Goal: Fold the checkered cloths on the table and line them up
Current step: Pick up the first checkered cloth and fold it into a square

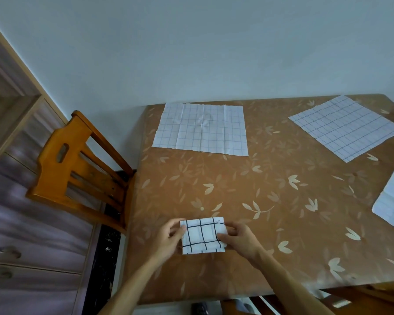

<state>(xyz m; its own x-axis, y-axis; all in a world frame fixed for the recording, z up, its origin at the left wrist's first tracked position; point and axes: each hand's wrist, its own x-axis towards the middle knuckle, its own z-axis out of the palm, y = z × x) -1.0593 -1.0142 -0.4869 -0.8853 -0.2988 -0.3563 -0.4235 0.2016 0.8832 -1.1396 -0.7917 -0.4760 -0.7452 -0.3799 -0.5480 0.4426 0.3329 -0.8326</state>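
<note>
Pinching the folded checkered cloth [203, 236] from both sides, left hand [168, 238] and right hand [239, 238] close their fingers on its edges. It lies on the surface [248, 185] between them; two unfolded cloths [201, 129] [346, 127] lie well beyond.

both bare forearms reach forward; left hand [168, 238] and right hand [239, 238] face inward, fingers curled.

Readable text: none on the checkered cloths [202, 235], only grid lines
Labels, brands, numbers: none on the desk [282, 201]
</note>
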